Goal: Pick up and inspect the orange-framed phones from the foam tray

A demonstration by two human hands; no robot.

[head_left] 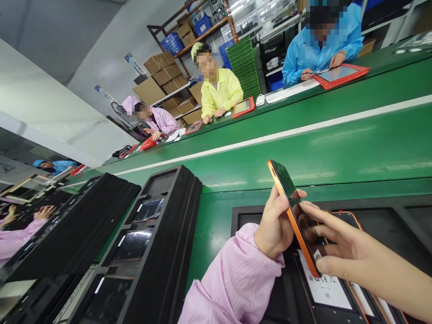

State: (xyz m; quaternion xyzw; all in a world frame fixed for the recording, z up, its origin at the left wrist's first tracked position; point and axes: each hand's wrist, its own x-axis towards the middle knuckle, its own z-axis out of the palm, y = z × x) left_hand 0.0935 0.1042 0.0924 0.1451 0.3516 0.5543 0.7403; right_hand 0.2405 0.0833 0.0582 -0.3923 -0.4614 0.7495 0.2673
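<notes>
My left hand (pixel 277 220), in a pink sleeve, is closed around the side of a smartphone (pixel 295 216) with an orange frame and a dark glossy screen. The phone is tilted, its long orange edge facing me. My right hand (pixel 351 245) is at the phone's lower part, with the thumb on the bottom corner and the fingers bent over the screen side. Below both hands lies a black foam tray (pixel 398 225) with several orange-framed phone bodies. One phone body (pixel 329 288) shows a white printed label and is partly hidden by my right hand.
A stack of black trays (pixel 184 216) with dark screens stands left on the green workbench (pixel 219 225). Further left is another tray stack (pixel 77 234) and a neighbour's pink sleeve (pixel 20 240). Across the bench, several people work with red-framed items (pixel 340 76); green crates (pixel 243 63) stand behind.
</notes>
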